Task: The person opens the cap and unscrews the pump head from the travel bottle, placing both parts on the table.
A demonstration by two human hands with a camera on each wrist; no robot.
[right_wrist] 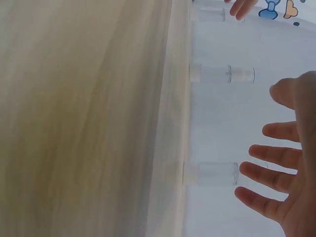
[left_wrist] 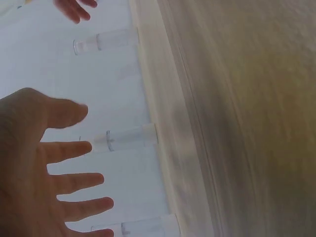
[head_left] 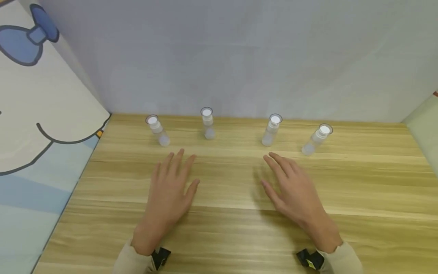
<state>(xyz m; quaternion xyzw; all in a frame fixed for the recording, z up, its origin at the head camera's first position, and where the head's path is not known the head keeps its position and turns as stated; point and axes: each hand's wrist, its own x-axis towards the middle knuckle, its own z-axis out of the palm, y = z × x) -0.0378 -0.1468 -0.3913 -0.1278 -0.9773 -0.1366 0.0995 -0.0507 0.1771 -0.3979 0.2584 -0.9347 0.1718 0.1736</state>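
Note:
Several small clear bottles with white tops stand upright in a loose row near the back of the wooden table. My left hand (head_left: 167,194) is held over the table with fingers spread, just in front of the far-left bottle (head_left: 158,130) and the second bottle (head_left: 207,123). On the other side my right hand (head_left: 295,192) has its fingers extended and holds nothing. Its fingertips point toward the third bottle (head_left: 272,129) and the far-right bottle (head_left: 316,139). Both palms show bare in the wrist views, the left hand (left_wrist: 54,168) and the right hand (right_wrist: 286,158).
A pale grey-white sheet (head_left: 239,57) rises as a wall behind the table (head_left: 226,236). At left, a cartoon-printed panel (head_left: 41,102) borders the table's edge. Black straps (head_left: 161,257) sit at the wrists, by the light sleeves.

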